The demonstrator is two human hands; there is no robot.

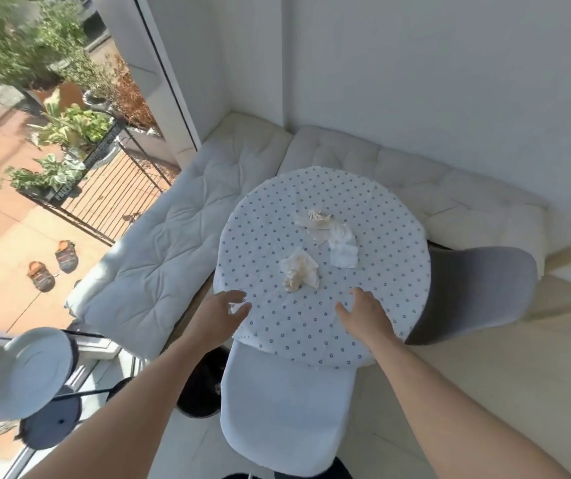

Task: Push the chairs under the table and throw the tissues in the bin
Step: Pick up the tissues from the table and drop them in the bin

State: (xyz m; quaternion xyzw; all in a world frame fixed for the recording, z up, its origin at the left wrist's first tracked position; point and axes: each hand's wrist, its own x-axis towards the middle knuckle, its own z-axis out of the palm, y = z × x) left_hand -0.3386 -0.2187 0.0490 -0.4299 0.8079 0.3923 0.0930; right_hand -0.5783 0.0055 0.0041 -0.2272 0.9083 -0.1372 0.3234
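A round table (pixel 270 326) with a dotted white cloth stands in a corner. Three crumpled tissues lie near its middle: a stained one (pixel 299 273) nearest me, a white one (pixel 343 247) to its right, and a stained one (pixel 317 217) farther back. A white chair (pixel 286 409) sits below me with its seat partly under the table's near edge. A grey chair (pixel 477 292) is tucked in at the right. My left hand (pixel 220 314) and my right hand (pixel 363 314) both hover over the table's near edge, fingers spread and empty, short of the nearest tissue.
A cushioned white bench (pixel 159 250) wraps the table on the left and behind. A black round object (pixel 203 385) sits on the floor left of the white chair. A white-topped stand (pixel 32 371) is at lower left by a glass door onto a patio with plants and shoes.
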